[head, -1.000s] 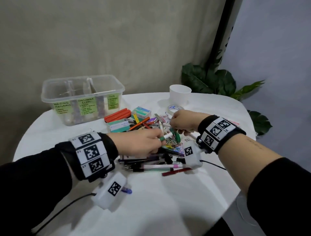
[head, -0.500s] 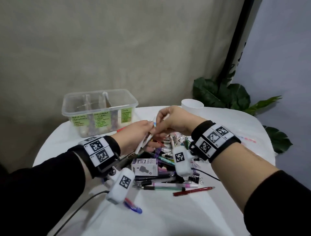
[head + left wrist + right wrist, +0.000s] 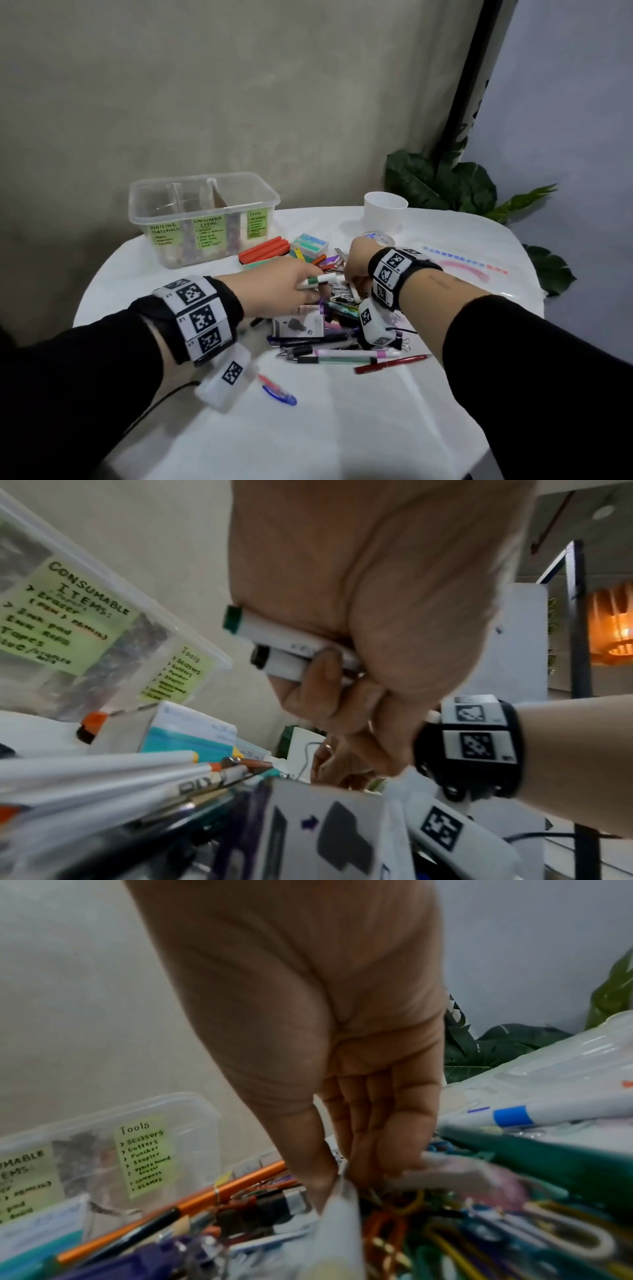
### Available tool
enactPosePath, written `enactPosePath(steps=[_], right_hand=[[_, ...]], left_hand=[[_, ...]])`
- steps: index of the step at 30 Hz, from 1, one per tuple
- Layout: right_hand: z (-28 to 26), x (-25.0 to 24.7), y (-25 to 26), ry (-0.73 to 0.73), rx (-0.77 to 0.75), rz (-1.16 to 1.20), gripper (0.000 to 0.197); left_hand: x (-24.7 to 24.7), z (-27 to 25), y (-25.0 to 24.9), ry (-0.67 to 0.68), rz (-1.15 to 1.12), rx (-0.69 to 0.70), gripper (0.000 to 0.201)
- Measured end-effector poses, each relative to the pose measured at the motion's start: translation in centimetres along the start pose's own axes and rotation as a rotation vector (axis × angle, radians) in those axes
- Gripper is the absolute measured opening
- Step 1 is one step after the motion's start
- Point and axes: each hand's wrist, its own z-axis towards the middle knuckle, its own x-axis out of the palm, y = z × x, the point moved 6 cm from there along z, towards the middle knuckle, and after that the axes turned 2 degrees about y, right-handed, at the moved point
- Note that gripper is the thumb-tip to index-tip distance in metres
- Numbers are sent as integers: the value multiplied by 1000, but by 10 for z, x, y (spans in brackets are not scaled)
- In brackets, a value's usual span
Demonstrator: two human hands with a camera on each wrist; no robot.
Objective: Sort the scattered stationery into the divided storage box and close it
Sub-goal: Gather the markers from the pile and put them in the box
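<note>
My left hand (image 3: pixel 305 287) hovers over the stationery pile (image 3: pixel 329 329) and grips two white markers (image 3: pixel 317 280). In the left wrist view the fingers (image 3: pixel 322 680) curl round the markers (image 3: pixel 284 647), one with a green end and one with a black end. My right hand (image 3: pixel 352 277) reaches down into the pile just to the right. There the thumb and fingers (image 3: pixel 373 1145) pinch the tip of a blurred white pen (image 3: pixel 339 1213). The clear divided storage box (image 3: pixel 205 212) stands open at the back left with green labels on its front (image 3: pixel 143 1153).
Red cases (image 3: pixel 263 250) and small boxes (image 3: pixel 310 244) lie beside the storage box. A white cup (image 3: pixel 385 209) and a tape roll (image 3: pixel 378 236) sit at the back. A blue pen (image 3: pixel 279 394) and a red pen (image 3: pixel 390 363) lie nearer me. A plant (image 3: pixel 445 185) stands behind the round table.
Half a second ago both hands met above the pile around a white pen. My right hand has since dropped back into the pile, while the left stays low with its markers.
</note>
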Motion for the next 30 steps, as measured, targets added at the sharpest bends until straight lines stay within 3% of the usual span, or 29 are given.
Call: enactPosePath(steps=[2, 6, 10, 12, 16, 21, 26, 30], right_hand=[[4, 3, 3, 7, -4, -37, 30], [0, -4, 2, -76, -22, -7, 27], [-2, -13, -16, -89, 9, 401, 18], [-15, -18, -30, -84, 24, 649, 13], [-58, -26, -58, -136, -71, 859, 15], [-92, -7, -91, -192, -111, 1114, 15], [-100, 16, -108, -257, 8, 1284, 24], [-104, 19, -118, -295, 90, 1445, 25]], left_hand=[[11, -6, -10, 107, -1, 36, 11], [30, -5, -29, 162, 309, 97, 20], [45, 2, -42, 99, 490, 133, 36], [49, 6, -47, 66, 502, 151, 42], [50, 11, -63, 35, 498, 214, 46], [71, 18, -74, 204, 437, 194, 43], [82, 28, -74, 342, 433, 136, 40], [79, 31, -67, 340, 370, 80, 29]])
